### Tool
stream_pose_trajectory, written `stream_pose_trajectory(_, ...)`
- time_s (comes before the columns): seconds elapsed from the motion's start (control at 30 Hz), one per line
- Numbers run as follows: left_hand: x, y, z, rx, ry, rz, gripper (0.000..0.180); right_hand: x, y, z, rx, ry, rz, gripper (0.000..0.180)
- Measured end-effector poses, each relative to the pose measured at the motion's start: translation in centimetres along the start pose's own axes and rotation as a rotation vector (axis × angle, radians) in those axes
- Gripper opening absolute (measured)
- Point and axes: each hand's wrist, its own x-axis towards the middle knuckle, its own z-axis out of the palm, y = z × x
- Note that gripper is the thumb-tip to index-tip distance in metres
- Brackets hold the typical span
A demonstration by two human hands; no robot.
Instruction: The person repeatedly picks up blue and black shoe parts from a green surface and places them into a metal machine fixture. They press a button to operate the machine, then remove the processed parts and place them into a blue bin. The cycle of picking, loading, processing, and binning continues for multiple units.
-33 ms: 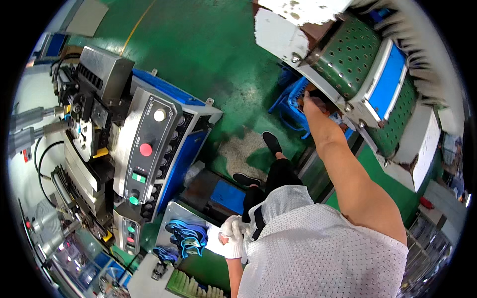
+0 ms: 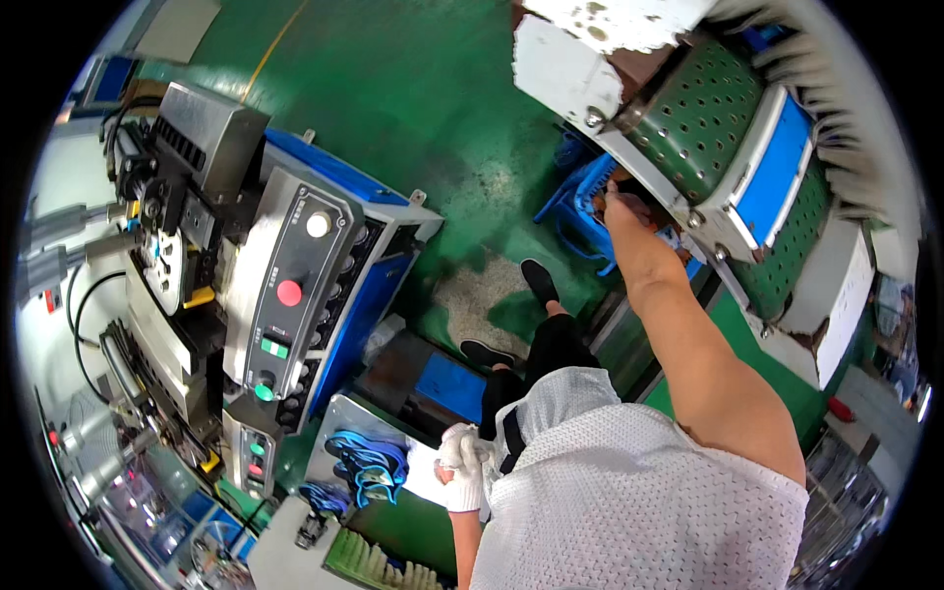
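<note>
My left hand [image 2: 460,474] wears a white knit glove and is held close against my shirt. Its fingers are curled around a crumpled white bundle that I cannot make out. Beside it, blue strap-like pieces [image 2: 370,464] lie on a grey metal tray. My right arm stretches far out to the right, and my bare right hand [image 2: 625,203] reaches into a blue plastic basket [image 2: 574,208] under the edge of a machine. Brownish things show around that hand inside the basket. Its fingers are mostly hidden, so their grip cannot be told.
On the left stands a machine with a control panel [image 2: 292,285] carrying coloured buttons. A green perforated roller guard [image 2: 693,113] with a hanging fringe overhangs the basket. A bristly green strip [image 2: 379,562] is at the bottom. My feet are on the green floor [image 2: 433,108].
The whole view has shifted very slightly. Both hands stay where they were, the left at my shirt and the right in the basket.
</note>
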Motion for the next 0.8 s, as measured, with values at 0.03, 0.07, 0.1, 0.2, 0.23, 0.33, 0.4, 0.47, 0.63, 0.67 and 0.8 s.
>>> stream_pose_trajectory(0.03,-0.5,-0.3,0.7,0.071,0.016,0.027,0.029,-1.1,-0.9,0.5,-0.049,0.125,0.054,0.130)
stream_pose_trajectory(0.07,-0.5,0.5,1.0,0.068,0.083,0.099,0.032,1.1,0.1,1.1,0.144,0.124,0.027,0.121)
stream_pose_trajectory(0.1,-1.2,0.8,1.4,-0.005,0.103,-0.055,0.032,3.4,1.0,2.0,0.336,0.118,-0.002,0.112)
stream_pose_trajectory(0.2,1.9,8.5,-1.4,-0.140,0.040,-0.055,0.024,10.6,1.8,0.6,0.917,0.009,-0.073,0.040)
stream_pose_trajectory(0.23,2.1,8.1,-1.2,-0.323,0.104,-0.109,0.025,8.4,1.5,0.7,0.872,-0.121,-0.130,0.036)
stream_pose_trajectory(0.33,2.8,5.6,-1.2,-0.257,0.222,-0.161,0.025,-3.2,6.0,-1.1,0.756,-0.533,-0.338,0.028)
stream_pose_trajectory(0.4,4.2,4.2,-1.6,-0.324,0.260,-0.097,0.026,-13.0,10.7,-3.7,0.693,-0.861,-0.514,0.030)
stream_pose_trajectory(0.47,5.6,2.5,-1.9,-0.224,0.333,0.202,0.028,-24.5,14.7,-7.4,0.509,-1.169,-0.680,0.030)
stream_pose_trajectory(0.63,4.5,2.6,-9.1,-0.888,0.271,0.013,0.034,-43.8,22.5,-9.7,-0.022,-1.573,-0.934,0.034)
stream_pose_trajectory(0.67,3.2,1.7,-10.7,-0.881,0.307,0.005,0.036,-45.4,23.7,-9.1,-0.149,-1.659,-0.962,0.036)
stream_pose_trajectory(0.8,-1.9,-3.7,-14.1,-0.805,0.572,0.104,0.042,-50.8,29.3,-5.3,-0.270,-1.992,-0.641,0.070)
